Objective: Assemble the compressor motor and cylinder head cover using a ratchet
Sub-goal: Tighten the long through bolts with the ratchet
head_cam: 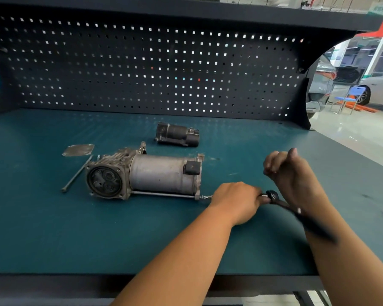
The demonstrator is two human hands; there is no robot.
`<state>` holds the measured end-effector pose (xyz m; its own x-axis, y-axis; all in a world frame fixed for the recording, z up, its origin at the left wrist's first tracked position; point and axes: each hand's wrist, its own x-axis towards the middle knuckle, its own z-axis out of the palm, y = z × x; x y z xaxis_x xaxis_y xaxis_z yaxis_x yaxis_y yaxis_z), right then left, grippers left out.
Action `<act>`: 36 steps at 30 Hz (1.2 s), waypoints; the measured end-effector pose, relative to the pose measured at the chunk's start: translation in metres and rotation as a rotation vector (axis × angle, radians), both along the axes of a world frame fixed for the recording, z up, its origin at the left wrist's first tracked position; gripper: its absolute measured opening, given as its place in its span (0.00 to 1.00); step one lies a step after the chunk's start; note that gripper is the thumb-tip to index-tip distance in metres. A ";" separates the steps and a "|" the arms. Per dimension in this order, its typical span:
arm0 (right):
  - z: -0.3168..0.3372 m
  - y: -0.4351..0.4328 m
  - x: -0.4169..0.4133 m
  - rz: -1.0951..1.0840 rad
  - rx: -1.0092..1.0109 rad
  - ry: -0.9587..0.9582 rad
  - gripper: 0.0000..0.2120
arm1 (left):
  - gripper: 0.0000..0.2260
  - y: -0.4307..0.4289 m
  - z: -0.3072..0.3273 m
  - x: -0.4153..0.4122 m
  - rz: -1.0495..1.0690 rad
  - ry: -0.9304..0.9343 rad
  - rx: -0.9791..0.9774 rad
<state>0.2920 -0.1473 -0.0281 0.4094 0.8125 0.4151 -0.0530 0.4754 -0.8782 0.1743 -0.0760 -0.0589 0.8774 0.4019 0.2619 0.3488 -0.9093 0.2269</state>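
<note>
The grey compressor motor (159,174) lies on its side mid-bench, with its round open end facing left. A long bolt (164,193) runs along its near side. At the bolt's right end my left hand (237,199) grips the ratchet's extension, just left of the black ratchet head (272,195). The ratchet's blurred black handle (314,226) slants down to the right, across my right wrist. My right hand (290,173) hovers above the ratchet head with fingers curled and thumb up, and nothing shows in it. A flat cover plate (78,149) lies at the left.
A second long bolt (76,174) lies loose left of the motor. A dark smaller housing (177,134) sits behind it. A black pegboard (142,62) walls the back of the green bench mat (53,228). A blue chair (349,98) and parked cars stand off to the right.
</note>
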 end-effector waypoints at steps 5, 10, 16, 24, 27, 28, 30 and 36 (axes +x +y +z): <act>-0.007 0.007 0.005 -0.452 -0.225 0.003 0.16 | 0.17 0.001 -0.002 -0.001 0.023 -0.001 -0.018; -0.013 -0.010 0.015 -0.299 -0.710 -0.657 0.17 | 0.17 0.001 -0.001 0.000 0.047 -0.012 -0.086; -0.020 -0.043 0.025 0.022 -0.780 -0.867 0.37 | 0.16 0.005 -0.001 0.001 0.038 -0.022 -0.081; -0.023 -0.038 0.016 -0.222 -0.473 -0.620 0.10 | 0.14 0.006 -0.006 0.002 0.019 -0.016 0.011; -0.026 -0.026 0.008 -0.418 -0.618 -0.718 0.14 | 0.16 0.004 -0.005 0.002 -0.024 -0.075 0.047; -0.026 -0.022 0.005 -0.474 -0.705 -0.754 0.19 | 0.16 0.003 -0.005 0.002 -0.037 -0.084 0.050; -0.025 -0.016 0.003 -0.499 -0.800 -0.739 0.22 | 0.17 0.002 -0.004 0.002 -0.053 -0.088 0.040; -0.023 -0.034 0.013 -0.092 -0.468 -0.457 0.02 | 0.14 0.002 -0.002 0.001 -0.062 -0.061 0.008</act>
